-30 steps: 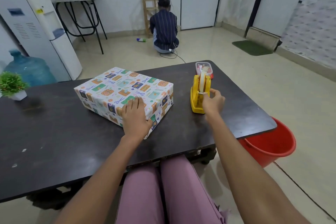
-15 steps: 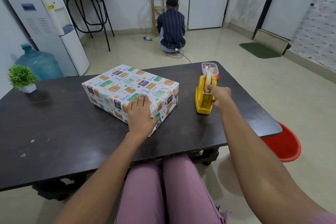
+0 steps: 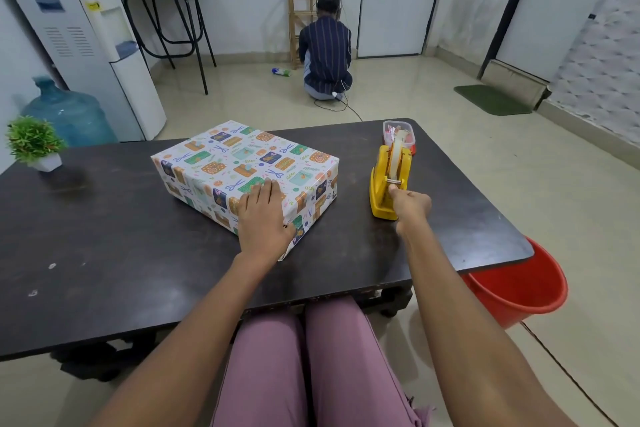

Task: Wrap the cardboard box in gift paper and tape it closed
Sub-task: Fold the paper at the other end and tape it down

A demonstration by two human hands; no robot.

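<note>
Dark table (image 3: 104, 253) carries the wrapped box (image 3: 242, 163) slantwise, left of the yellow tape dispenser (image 3: 386, 184), the left hand (image 3: 265, 218) pressing flat on its near corner while the right hand (image 3: 410, 206) pinches tape at the cutter, so the strip must travel leftward.

Gift paper (image 3: 242, 163): slight sheen, printed, smooth. Table (image 3: 104, 236): dark matt top, scuffed with pale specks. Tape dispenser (image 3: 382, 191) right of box: glossy yellow plastic. Bucket (image 3: 519, 291) beside table: glossy red plastic.
</note>
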